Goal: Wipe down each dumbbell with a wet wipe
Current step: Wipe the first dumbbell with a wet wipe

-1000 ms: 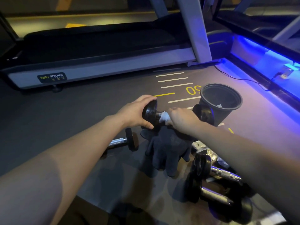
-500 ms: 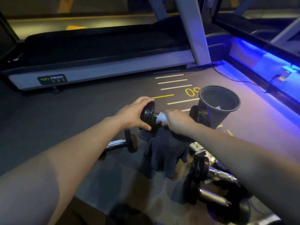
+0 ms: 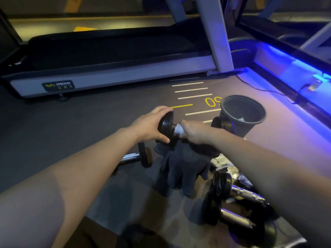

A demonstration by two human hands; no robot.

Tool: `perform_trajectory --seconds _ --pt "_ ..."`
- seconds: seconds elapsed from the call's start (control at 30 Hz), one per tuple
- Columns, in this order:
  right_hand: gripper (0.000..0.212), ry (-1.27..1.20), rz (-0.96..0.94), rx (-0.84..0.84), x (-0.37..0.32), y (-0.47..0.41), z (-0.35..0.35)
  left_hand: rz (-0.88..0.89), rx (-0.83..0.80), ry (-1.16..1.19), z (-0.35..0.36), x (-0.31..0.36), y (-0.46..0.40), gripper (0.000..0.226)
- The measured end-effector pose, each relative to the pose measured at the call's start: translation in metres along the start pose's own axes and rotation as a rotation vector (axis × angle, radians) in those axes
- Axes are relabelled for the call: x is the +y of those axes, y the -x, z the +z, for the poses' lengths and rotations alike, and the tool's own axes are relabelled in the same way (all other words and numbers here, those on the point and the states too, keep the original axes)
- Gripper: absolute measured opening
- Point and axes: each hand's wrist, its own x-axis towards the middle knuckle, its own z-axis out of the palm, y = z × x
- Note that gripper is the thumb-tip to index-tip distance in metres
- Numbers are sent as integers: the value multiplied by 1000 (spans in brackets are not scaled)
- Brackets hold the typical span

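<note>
I hold a black dumbbell up above the floor. My left hand grips its left head. My right hand is wrapped round its bar with a white wet wipe bunched under the fingers; only the wipe's left end shows. The dumbbell's right head sticks out past my right wrist. A dark cloth hangs below the dumbbell. One small dumbbell lies on the floor to the left, and two larger dumbbells lie at the lower right.
A black bin with a white scrap inside stands just beyond my right hand. A treadmill runs across the back. A blue-lit ledge and a cable line the right side. Crumpled wrappers lie near the larger dumbbells.
My right hand with the wipe has slid slightly along the bar toward the left head. The left hand keeps its grip; the view has shifted a little.
</note>
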Motion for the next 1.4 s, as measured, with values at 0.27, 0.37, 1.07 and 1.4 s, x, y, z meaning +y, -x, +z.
perform_trajectory --seconds 0.27,0.37,1.07,1.4 --pt "34 -145 40 -216 3 -9 -19 1 -4 23 1 -2 3 115" --pt "38 -68 37 -163 4 0 -15 7 -2 28 0 -3 3 115" --pt "31 462 39 -95 18 18 -16 7 9 44 1 -4 0 114" --pt "19 679 74 239 18 38 19 11 23 57 3 -3 0 115"
